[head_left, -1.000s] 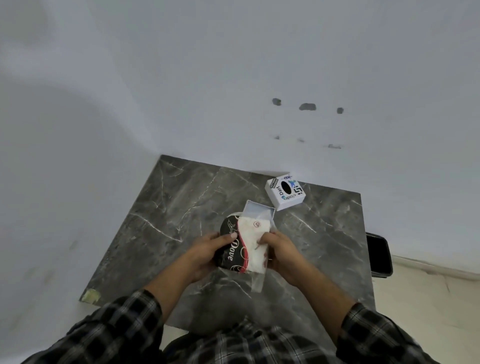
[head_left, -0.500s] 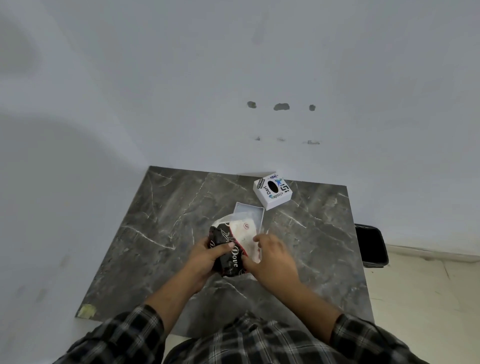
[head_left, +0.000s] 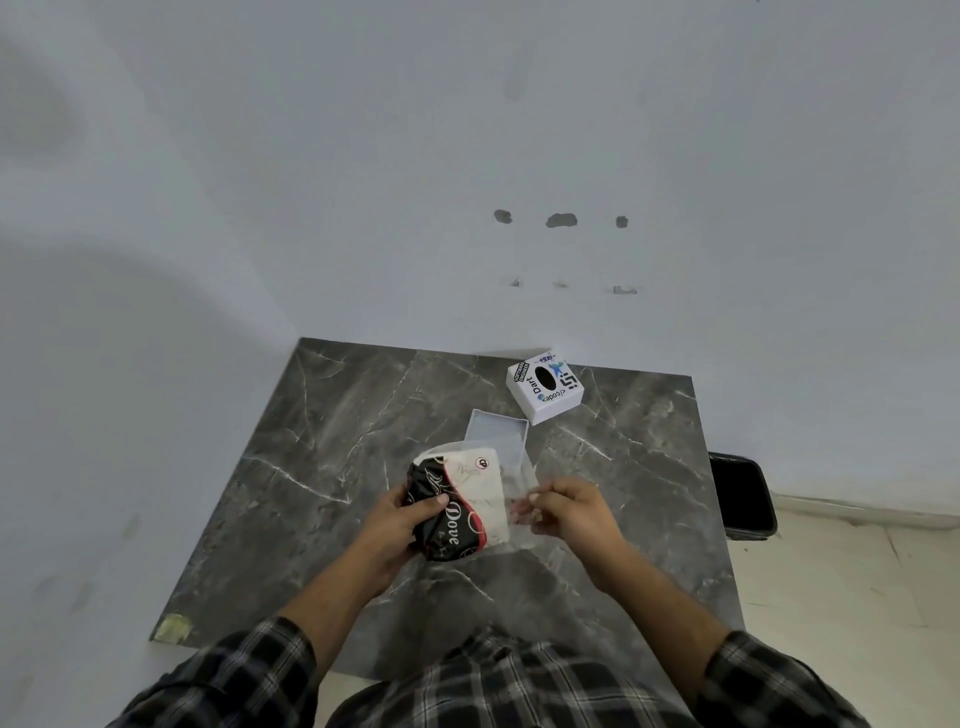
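Observation:
My left hand (head_left: 397, 525) grips a folded cloth item (head_left: 460, 501), black and cream with red trim and the word "Dove", above the dark marble table (head_left: 322, 447). My right hand (head_left: 566, 512) pinches the edge of a clear plastic wrapper (head_left: 519, 480) that lies around the cloth's right side. Just behind them an open white box base (head_left: 497, 431) sits on the table. Its white lid (head_left: 544, 384), covered in stickers, lies further back.
The table stands in a corner against pale walls (head_left: 467, 182). A black bin (head_left: 740, 493) stands on the tiled floor to the right of the table. A yellowish patch of tape (head_left: 174, 626) marks the table's near left corner.
My right hand has moved off the cloth to the right and now pulls at the plastic wrapper. My left hand keeps its hold on the cloth.

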